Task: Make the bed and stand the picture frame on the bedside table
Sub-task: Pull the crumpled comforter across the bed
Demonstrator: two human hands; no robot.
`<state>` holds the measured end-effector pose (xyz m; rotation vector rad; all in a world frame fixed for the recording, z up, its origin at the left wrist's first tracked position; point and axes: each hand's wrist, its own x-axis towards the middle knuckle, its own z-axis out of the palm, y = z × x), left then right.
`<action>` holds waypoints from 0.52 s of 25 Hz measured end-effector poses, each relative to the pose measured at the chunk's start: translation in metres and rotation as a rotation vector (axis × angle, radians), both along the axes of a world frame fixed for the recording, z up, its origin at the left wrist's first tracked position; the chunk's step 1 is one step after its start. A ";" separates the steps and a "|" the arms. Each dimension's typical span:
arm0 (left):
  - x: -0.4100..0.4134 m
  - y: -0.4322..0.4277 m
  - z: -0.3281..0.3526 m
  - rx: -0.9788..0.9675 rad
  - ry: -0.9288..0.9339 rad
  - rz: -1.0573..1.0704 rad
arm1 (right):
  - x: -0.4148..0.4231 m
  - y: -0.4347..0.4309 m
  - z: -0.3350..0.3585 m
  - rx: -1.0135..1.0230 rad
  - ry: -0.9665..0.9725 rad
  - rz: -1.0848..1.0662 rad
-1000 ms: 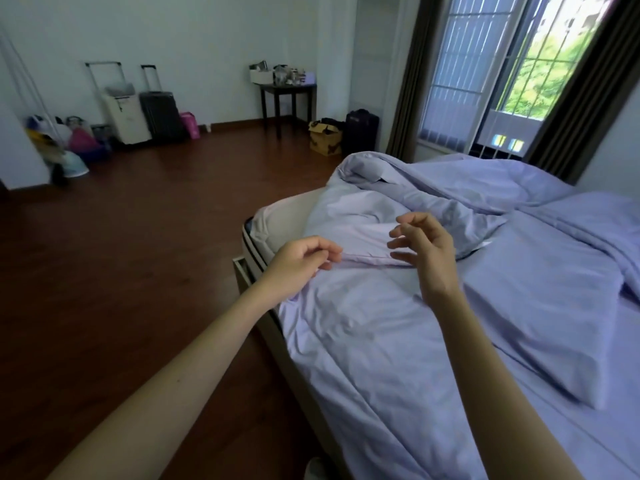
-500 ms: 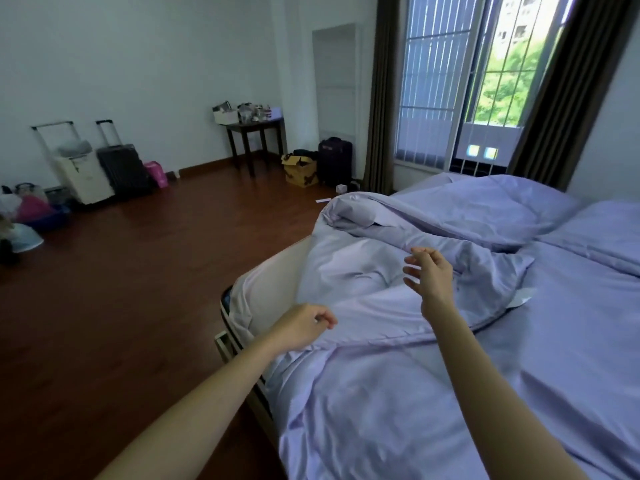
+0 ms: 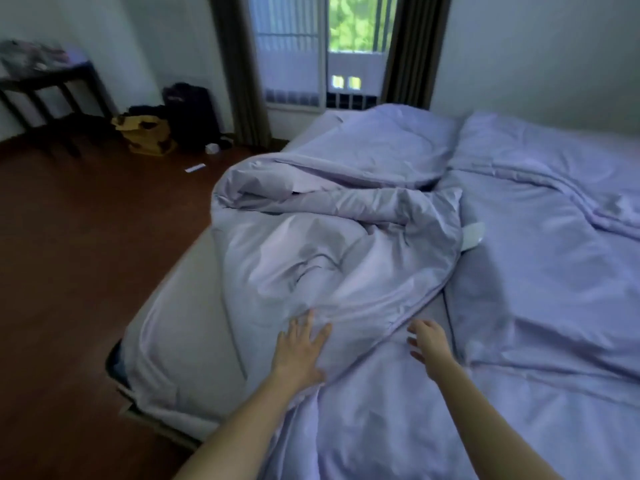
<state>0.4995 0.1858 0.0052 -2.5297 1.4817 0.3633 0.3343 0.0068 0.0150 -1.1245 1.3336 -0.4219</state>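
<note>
A lilac duvet lies bunched in a heap across the foot half of the bed, whose pale mattress corner shows bare at the left. My left hand rests flat with spread fingers on the duvet's near fold. Just right of it, my right hand hovers over the sheet with loosely curled fingers and holds nothing. A lilac pillow lies near the window end. No picture frame or bedside table is in view.
Dark wooden floor runs along the bed's left side. A dark side table, a yellow bag and a black suitcase stand by the far wall. Curtains flank a window behind the bed.
The view has swung right and closer to the bed. Both hands have dropped from mid-air; the left one, which was pinching the fabric edge, now lies flat on the duvet.
</note>
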 end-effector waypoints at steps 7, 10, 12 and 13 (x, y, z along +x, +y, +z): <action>0.076 -0.009 -0.024 -0.123 0.288 0.071 | 0.054 0.142 -0.074 0.128 0.076 0.081; 0.105 0.003 -0.024 -0.300 0.534 0.456 | 0.059 0.213 -0.074 -0.038 0.153 0.418; 0.113 0.025 -0.024 -0.394 0.645 0.638 | 0.060 0.239 -0.065 -0.123 0.226 0.572; 0.116 0.041 -0.020 -0.461 0.705 0.708 | 0.060 0.247 -0.066 -0.152 0.257 0.608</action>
